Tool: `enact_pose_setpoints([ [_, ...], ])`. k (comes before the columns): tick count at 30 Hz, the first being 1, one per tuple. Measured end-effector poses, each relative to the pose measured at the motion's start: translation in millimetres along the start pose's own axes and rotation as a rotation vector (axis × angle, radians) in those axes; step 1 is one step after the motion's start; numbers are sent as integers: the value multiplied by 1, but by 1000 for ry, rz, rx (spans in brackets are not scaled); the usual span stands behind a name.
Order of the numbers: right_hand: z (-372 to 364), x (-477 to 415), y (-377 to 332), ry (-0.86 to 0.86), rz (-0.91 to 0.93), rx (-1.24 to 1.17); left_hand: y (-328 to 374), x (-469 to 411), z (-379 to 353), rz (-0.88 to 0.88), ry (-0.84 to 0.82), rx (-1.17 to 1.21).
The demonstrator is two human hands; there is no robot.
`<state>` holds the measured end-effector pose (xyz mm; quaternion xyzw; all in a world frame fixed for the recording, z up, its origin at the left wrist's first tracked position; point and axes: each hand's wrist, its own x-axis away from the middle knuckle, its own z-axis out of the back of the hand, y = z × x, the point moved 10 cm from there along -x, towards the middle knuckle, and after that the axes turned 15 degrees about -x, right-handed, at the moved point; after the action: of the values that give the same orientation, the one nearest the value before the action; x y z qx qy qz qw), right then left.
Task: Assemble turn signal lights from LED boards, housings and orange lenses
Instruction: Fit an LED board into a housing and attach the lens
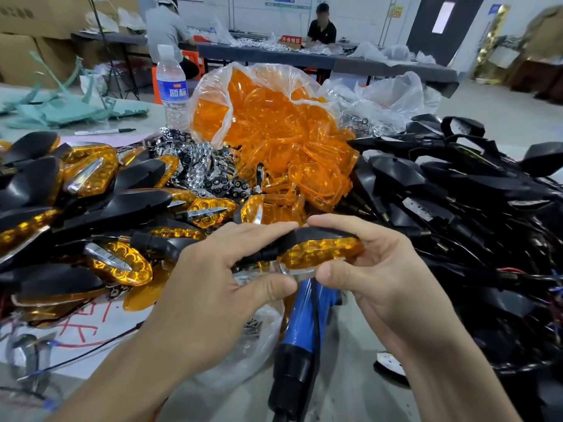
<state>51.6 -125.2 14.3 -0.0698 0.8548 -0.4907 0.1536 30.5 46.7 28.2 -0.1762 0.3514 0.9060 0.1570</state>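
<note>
Head view: turn signal light is held over the desk's near edge.
Left hand: pinched on its black end.
Right hand: pinched on its orange end.

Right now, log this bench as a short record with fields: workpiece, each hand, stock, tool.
workpiece: turn signal light, orange lens on a black housing
left: left hand pinches its stem end
right: right hand grips its lens end
stock left: finished lights
stock centre: bag of orange lenses
stock right: black housings
tool: blue tool, lying below the hands
</note>
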Motion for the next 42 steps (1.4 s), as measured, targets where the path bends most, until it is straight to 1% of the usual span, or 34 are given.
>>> enact_pose_setpoints([
  [7,-4,0,-3,-6,39,-10,10,2,9,-48,53,-81],
  [12,-5,-1,-2,-17,51,-42,6,1,11,-20,31,-71],
  [14,-4,-3,0,-7,53,-82,3,-1,15,21,47,-78],
  [15,-3,-4,1,8,66,-114,2,-1,18,40,90,-128],
  [17,5,-5,1,97,117,-198,13,0,34,29,248,-359],
  [18,11,-5,2,167,141,-251,25,3,43,-21,371,-463],
  [19,15,-4,4,230,155,-315,37,10,49,-103,493,-504],
  [20,18,-4,7,276,162,-381,47,17,48,-188,563,-498],
  [21,19,-3,11,307,161,-435,48,20,42,-227,559,-462],
  [22,19,-2,14,325,155,-473,39,19,35,-205,492,-395],
  [23,16,-2,18,327,145,-495,23,13,23,-112,362,-247],
  [24,11,-3,23,310,128,-507,5,7,4,24,184,5],
  [25,3,-4,27,284,106,-505,-3,3,-15,135,22,317],
  [26,-4,-4,33,261,82,-490,-5,2,-33,225,-104,587],
  [27,-10,-3,37,253,62,-469,-7,1,-46,279,-177,794],
  [28,-12,-2,41,253,52,-446,-9,-1,-50,292,-199,910],
  [30,-16,1,39,255,69,-366,-17,1,-51,296,-200,978],
  [31,-17,2,32,252,96,-265,-26,4,-53,349,-193,976],
  [33,-22,4,14,226,170,52,-46,11,-59,464,-174,951],
  [35,-28,5,6,182,170,320,-54,14,-56,528,-156,894],
  [37,-28,6,14,177,95,494,-55,10,-51,511,-131,825],
  [39,-30,8,24,186,55,705,-40,2,-42,404,-130,750],
  [40,-33,9,28,196,46,732,-32,0,-39,337,-147,717],
  [41,-35,9,32,193,44,675,-25,-2,-35,306,-154,706],
  [42,-39,8,37,182,32,569,-22,-4,-31,304,-144,717],
])
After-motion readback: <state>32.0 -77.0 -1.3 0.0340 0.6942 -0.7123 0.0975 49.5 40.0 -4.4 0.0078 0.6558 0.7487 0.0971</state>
